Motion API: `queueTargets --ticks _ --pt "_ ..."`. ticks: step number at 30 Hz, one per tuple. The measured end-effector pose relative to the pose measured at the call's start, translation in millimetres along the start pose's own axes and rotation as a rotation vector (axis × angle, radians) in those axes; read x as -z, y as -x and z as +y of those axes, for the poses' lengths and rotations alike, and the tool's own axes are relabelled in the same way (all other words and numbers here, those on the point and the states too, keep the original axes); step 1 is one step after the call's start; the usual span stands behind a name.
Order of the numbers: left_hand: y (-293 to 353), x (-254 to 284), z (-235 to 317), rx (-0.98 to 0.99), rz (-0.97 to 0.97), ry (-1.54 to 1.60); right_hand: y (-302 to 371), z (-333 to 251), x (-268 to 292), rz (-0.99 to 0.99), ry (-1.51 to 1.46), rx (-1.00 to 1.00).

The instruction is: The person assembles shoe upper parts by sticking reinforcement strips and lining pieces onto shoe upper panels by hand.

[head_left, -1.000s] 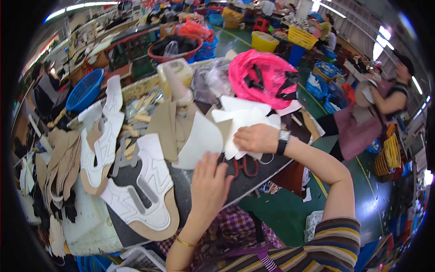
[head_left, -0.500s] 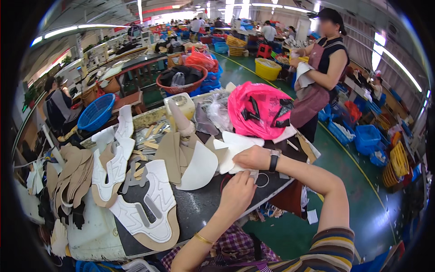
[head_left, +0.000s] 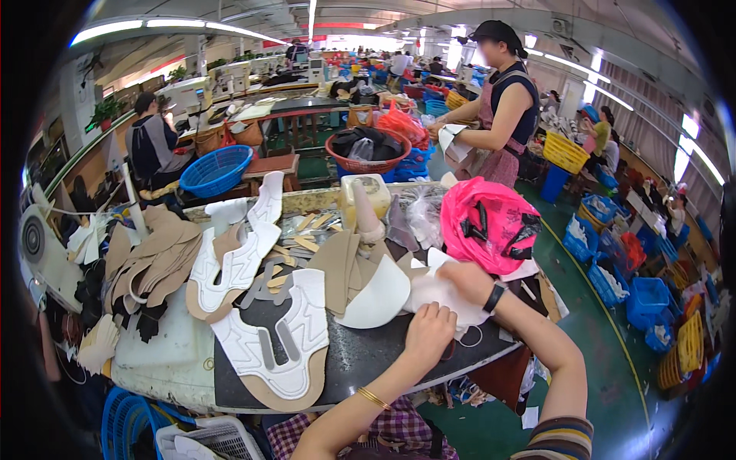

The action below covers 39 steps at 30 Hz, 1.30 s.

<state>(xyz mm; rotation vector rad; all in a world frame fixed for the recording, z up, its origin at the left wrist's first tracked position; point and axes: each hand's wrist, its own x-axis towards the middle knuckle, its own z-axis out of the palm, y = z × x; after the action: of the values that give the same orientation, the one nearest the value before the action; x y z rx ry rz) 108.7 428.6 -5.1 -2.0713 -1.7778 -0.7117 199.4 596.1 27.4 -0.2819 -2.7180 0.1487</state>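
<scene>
The right hand (head_left: 465, 280) rests palm-down on a stack of white cut shoe pieces (head_left: 438, 295), fingers closed over the upper edge of the stack. A black wristband (head_left: 494, 297) sits on that wrist. The left hand (head_left: 429, 332) lies just below the stack, fingers curled against its lower edge; whether it grips a piece cannot be told. A gold bangle (head_left: 373, 397) circles the left forearm.

The stack lies on the dark tabletop (head_left: 360, 360), directly right of a white rounded panel (head_left: 378, 297). A pink plastic bag (head_left: 484, 222) sits just above the stack. Farther left of the stack lie white and tan shoe upper panels (head_left: 277, 341) and a pile of tan cut pieces (head_left: 149, 257).
</scene>
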Motion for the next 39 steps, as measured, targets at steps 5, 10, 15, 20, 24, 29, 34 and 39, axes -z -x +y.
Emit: queueTargets --ticks 5,10,15,20,24,29,34,39 --pt "4 1 6 0.089 -0.048 0.252 -34 38 80 0.578 -0.051 -0.394" --pt "14 44 -8 0.604 0.353 1.655 -20 -97 80 0.313 0.237 -0.123" --pt "65 93 -37 0.729 0.185 2.058 -17 -171 58 0.103 -0.003 0.282" --pt "103 132 -53 0.731 0.064 1.679 -30 -187 49 -0.031 -0.344 0.202" --pt "113 140 -61 0.734 0.11 1.445 -43 -202 44 -0.326 -0.712 0.023" --pt "117 139 -59 0.71 0.234 1.335 -45 -210 34 -0.397 -0.967 -0.184" --pt "135 143 -57 0.725 0.185 1.006 -48 -207 28 -0.128 -0.429 0.045" --pt "197 168 -53 0.958 0.094 1.383 -54 -77 33 0.293 0.04 -0.156"
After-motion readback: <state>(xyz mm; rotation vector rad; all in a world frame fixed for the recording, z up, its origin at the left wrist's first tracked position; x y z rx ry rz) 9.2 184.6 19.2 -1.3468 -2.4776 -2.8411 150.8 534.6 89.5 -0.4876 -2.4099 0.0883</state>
